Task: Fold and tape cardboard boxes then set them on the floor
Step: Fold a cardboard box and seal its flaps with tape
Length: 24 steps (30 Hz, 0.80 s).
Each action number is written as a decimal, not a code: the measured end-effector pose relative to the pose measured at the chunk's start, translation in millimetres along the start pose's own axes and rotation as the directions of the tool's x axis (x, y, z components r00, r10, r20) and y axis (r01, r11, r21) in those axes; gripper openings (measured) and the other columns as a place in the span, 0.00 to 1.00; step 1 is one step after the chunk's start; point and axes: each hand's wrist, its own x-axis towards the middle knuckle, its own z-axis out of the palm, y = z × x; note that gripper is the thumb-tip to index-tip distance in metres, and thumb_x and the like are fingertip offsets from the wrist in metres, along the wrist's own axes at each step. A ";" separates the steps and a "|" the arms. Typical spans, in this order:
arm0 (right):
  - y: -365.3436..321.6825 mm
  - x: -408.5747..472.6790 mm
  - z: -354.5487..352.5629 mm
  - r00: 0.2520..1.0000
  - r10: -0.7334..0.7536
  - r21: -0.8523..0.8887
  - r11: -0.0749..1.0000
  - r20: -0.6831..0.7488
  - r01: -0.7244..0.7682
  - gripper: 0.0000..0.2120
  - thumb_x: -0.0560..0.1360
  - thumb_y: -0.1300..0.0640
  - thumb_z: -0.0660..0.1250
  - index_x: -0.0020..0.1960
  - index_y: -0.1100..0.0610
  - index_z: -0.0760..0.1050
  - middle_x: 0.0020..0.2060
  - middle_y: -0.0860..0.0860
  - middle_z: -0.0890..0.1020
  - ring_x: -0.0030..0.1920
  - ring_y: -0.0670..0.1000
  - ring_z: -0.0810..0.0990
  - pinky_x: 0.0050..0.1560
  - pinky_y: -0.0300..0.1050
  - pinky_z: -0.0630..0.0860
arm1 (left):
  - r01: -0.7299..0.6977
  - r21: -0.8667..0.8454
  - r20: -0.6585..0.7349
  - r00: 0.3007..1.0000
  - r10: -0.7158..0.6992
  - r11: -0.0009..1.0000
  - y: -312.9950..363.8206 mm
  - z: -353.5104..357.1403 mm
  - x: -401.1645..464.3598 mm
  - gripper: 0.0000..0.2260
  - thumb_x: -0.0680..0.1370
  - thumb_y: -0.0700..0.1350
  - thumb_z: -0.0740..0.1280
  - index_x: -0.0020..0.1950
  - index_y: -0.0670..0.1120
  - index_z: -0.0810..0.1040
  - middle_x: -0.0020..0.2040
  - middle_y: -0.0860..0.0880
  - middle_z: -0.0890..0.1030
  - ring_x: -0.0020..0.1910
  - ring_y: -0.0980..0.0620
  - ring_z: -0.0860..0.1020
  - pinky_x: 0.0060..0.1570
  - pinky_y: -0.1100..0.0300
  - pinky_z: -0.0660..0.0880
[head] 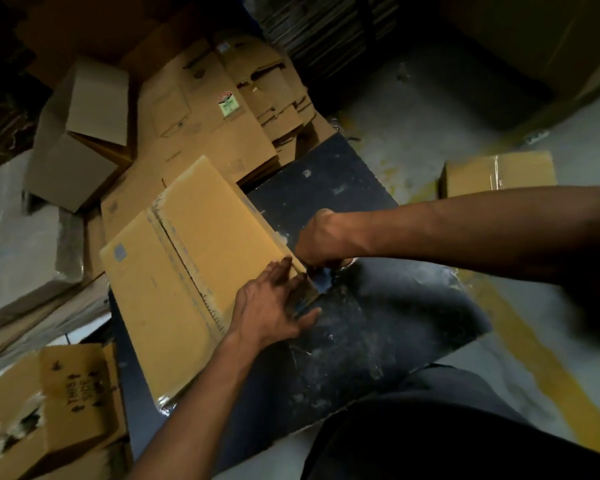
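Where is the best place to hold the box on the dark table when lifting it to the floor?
Probably the two long side edges of the box, one hand from each side. It lies wide and flat on the table, too broad for one hand's fingers, and its center seam looks unsupported.

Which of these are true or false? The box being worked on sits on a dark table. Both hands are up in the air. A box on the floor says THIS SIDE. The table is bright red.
1. The box being worked on sits on a dark table. True.
2. Both hands are up in the air. False: the left hand lies flat on the box's end and the right hand is down at its corner.
3. A printed box says THIS SIDE. True.
4. The table is bright red. False: it is dark and scuffed.
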 end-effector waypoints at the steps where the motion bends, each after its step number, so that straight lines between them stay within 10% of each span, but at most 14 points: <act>1: -0.3 5.2 -0.4 1.000 0.018 0.019 1.000 0.009 -0.018 0.13 0.78 0.52 0.72 0.62 0.52 0.80 0.57 0.50 0.84 0.56 0.54 0.82 0.40 0.45 0.71 | -0.026 0.026 -0.004 1.000 0.027 0.999 -2.7 0.6 1.4 0.38 0.70 0.76 0.59 0.74 0.58 0.76 0.80 0.49 0.68 0.76 0.47 0.70 0.65 0.52 0.75; 8: 6.9 16.6 42.0 0.983 0.115 -0.065 0.992 0.144 -0.107 0.18 0.78 0.47 0.71 0.67 0.49 0.78 0.64 0.48 0.80 0.62 0.53 0.80 0.48 0.48 0.72 | -0.100 0.184 -0.008 0.995 0.103 0.978 -4.7 1.8 9.6 0.39 0.68 0.79 0.58 0.69 0.57 0.79 0.75 0.47 0.73 0.74 0.43 0.69 0.65 0.46 0.68; 13: 54.3 0.8 118.2 0.963 0.233 0.629 0.730 0.138 -0.267 0.13 0.74 0.56 0.72 0.56 0.61 0.83 0.49 0.59 0.82 0.38 0.50 0.76 0.45 0.50 0.79 | -0.107 0.206 0.091 0.992 0.090 0.973 -5.8 0.5 23.8 0.40 0.67 0.84 0.51 0.67 0.63 0.79 0.81 0.50 0.64 0.83 0.44 0.53 0.77 0.36 0.52; 20: 68.9 24.0 142.7 0.974 0.093 0.589 0.784 0.205 -0.198 0.29 0.76 0.64 0.71 0.75 0.50 0.74 0.67 0.50 0.80 0.59 0.55 0.80 0.57 0.45 0.73 | -0.149 0.089 0.323 0.940 0.113 0.985 2.4 -7.2 63.6 0.49 0.63 0.86 0.36 0.67 0.67 0.79 0.83 0.54 0.59 0.83 0.48 0.47 0.73 0.29 0.44; 24: 76.5 15.5 148.8 0.977 0.172 0.580 0.787 0.124 -0.212 0.26 0.77 0.62 0.69 0.72 0.47 0.76 0.67 0.47 0.81 0.61 0.52 0.81 0.51 0.41 0.73 | -0.125 -0.214 0.009 0.991 0.130 0.969 -16.2 -2.0 55.6 0.35 0.77 0.76 0.45 0.61 0.60 0.85 0.75 0.55 0.74 0.79 0.51 0.63 0.73 0.40 0.56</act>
